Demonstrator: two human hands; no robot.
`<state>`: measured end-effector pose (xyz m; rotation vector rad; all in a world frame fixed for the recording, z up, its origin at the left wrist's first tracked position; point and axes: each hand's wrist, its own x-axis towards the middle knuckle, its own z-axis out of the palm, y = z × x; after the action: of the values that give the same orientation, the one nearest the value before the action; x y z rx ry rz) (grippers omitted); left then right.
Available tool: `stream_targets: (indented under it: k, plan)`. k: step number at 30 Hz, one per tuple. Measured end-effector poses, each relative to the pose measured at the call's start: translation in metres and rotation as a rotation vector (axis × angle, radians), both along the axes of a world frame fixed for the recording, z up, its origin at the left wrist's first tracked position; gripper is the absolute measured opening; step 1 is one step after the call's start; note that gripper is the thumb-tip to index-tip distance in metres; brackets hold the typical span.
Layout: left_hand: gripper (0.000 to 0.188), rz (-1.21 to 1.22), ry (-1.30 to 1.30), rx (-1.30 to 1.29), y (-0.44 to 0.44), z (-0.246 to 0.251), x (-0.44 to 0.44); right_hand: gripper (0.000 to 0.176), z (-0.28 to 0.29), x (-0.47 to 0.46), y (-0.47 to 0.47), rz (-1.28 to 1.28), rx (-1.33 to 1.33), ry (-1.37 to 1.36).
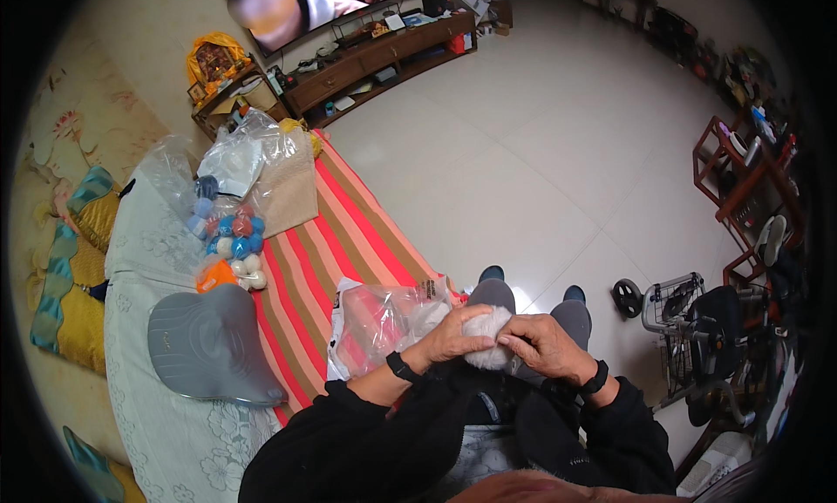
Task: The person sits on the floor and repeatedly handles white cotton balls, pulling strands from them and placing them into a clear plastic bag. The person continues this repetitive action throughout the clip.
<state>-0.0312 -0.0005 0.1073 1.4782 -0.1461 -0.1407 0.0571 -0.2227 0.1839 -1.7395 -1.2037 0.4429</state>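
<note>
A fluffy white ball of yarn (485, 347) is held above my lap. My left hand (451, 335) wraps its left side, with the thumb across the front and fingers over the top. On the right side, my right hand (548, 347) pinches at the ball's edge with thumb and forefinger; whether a strand lies between them is too small to tell. Just left of my left hand, a clear plastic bag (386, 320) with printed edges lies on the striped cover (307, 267). Something whitish shows inside the bag near my wrist.
On the seat at left are a grey contoured cushion (199, 346), several blue, red and white yarn balls (239, 238), an orange packet (216, 275) and more plastic bags (235, 156). A wheeled walker (680, 333) stands at right. A low wooden cabinet (379, 55) stands under a screen.
</note>
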Motion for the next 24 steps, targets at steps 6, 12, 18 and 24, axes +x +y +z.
stream_targets:
  k: [6,12,18,24]
  plan:
    - [0.052,-0.079,0.022,-0.001,-0.009,-0.001,-0.005,0.01,-0.016,0.002,0.004,-0.018,0.053,-0.022]
    - [0.056,-0.243,0.098,-0.054,-0.006,-0.006,-0.003,0.012,-0.046,0.017,0.001,-0.057,0.078,0.226]
    - [0.075,-0.202,0.237,-0.4,-0.005,-0.009,-0.008,0.011,-0.101,0.023,0.01,-0.145,0.176,0.543]
    - [0.075,0.072,0.166,-0.564,0.004,0.0,0.01,0.023,-0.108,-0.006,0.026,-0.219,0.064,0.409]
